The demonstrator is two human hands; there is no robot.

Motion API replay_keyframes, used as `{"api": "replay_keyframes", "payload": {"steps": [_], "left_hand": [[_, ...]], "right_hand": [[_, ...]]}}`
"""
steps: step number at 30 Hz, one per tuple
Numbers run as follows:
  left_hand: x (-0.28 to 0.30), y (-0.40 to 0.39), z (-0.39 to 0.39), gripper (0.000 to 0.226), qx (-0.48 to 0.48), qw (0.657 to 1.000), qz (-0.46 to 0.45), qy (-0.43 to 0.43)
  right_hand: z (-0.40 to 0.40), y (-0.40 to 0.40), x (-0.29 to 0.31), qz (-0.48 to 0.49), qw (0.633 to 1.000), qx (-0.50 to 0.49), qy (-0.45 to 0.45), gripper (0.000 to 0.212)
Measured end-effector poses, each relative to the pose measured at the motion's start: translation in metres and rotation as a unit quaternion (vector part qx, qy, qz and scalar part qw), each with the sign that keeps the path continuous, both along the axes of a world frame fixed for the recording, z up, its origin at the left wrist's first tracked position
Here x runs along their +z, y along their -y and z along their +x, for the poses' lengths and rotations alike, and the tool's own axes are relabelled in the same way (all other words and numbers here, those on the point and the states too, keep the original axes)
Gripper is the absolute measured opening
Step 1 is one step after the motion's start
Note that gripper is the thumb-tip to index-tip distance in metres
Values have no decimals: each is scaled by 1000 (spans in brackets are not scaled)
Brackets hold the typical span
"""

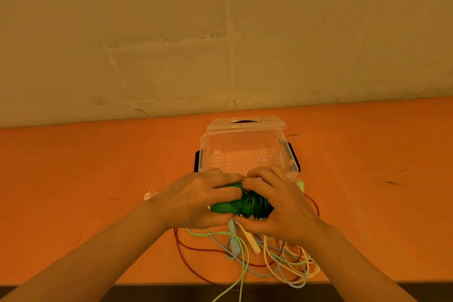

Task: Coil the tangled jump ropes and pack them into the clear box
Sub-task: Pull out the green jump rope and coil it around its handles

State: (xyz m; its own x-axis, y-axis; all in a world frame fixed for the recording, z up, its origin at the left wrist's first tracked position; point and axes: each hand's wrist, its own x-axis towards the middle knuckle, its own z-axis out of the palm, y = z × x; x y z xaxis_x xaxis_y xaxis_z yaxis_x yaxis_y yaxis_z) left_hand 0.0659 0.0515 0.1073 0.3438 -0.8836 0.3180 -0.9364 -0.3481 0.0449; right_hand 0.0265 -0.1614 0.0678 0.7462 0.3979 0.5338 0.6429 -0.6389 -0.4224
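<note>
between the two hands, just in front of the clear box: one dark green jump rope [242, 203], wound into a tight bundle around its handles. left hand [196, 200] curls round the handle end; right hand [277, 206] clamps fingers and thumb over the wrapped cord. both grips closed on the bundle, held just above the table.

handling, by judgement: light; cord soft and springy, likely to unwind if released, so best kept pinched across the windings. handles stiff, the surer place to hold.

clear box [247, 154]: open, nothing visible inside, lid [246, 123] tipped back behind it, dark latches at both sides. stands on the orange table [98, 179], touching or nearly touching the fingertips.

tangled ropes [269, 257]: pale green, light blue, cream and dark red cords, loose and overlapping beneath and near the wrists, some trailing over the table's near edge. not yet coiled. a pink handle [148, 195] shows left of the left wrist.

writing, brands, labels: none legible.
</note>
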Motion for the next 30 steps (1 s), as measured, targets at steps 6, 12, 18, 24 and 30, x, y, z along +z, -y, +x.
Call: {"api": "replay_keyframes", "payload": {"steps": [6, 12, 18, 24, 30], "left_hand": [[4, 1, 1, 25, 10, 1000, 8, -18], [15, 3, -3, 27, 7, 998, 28, -64], [17, 7, -7, 22, 104, 994, 27, -21], [10, 21, -17, 25, 218, 963, -58, -146], [4, 36, -31, 33, 383, 883, -162, -217]], "right_hand": [[1, 2, 2, 9, 1000, 0, 5, 51], [-2, 3, 7, 12, 1000, 5, 12, 48], [-3, 5, 12, 7, 1000, 3, 8, 52], [-5, 7, 6, 6, 1000, -8, -6, 54], [-6, 4, 7, 12, 1000, -13, -13, 50]]}}
